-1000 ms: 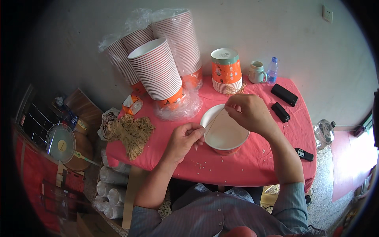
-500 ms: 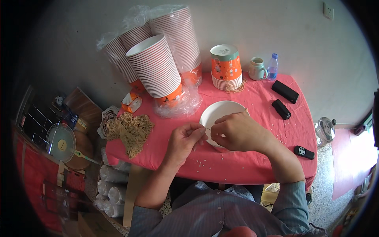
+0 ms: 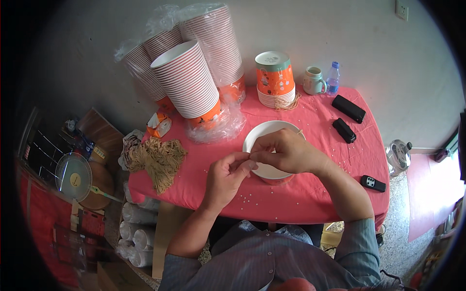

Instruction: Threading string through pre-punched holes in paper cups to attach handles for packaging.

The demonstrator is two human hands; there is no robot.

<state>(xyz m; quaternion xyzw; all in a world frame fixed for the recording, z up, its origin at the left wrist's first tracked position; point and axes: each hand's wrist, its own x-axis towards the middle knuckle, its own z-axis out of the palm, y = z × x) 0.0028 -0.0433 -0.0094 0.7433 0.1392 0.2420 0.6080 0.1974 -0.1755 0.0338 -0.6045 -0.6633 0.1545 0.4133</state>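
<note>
White paper bowl point(image 3: 270, 136) with an orange base, near the front edge of the red-clothed surface point(image 3: 310, 194); likely light, thin-walled, crushable, best held by the rim. Both hands pinch at its near rim: left hand point(image 3: 227, 175) and right hand point(image 3: 286, 151), fingertips together, on something too small to identify. Stacked striped bowls point(image 3: 187, 80) sit toward the back-left corner.

Bowl point(image 3: 268, 132) mid-table point(image 3: 310, 194) — cup stacks point(image 3: 187, 82) behind, twine bundle point(image 3: 156, 160) left.
</note>
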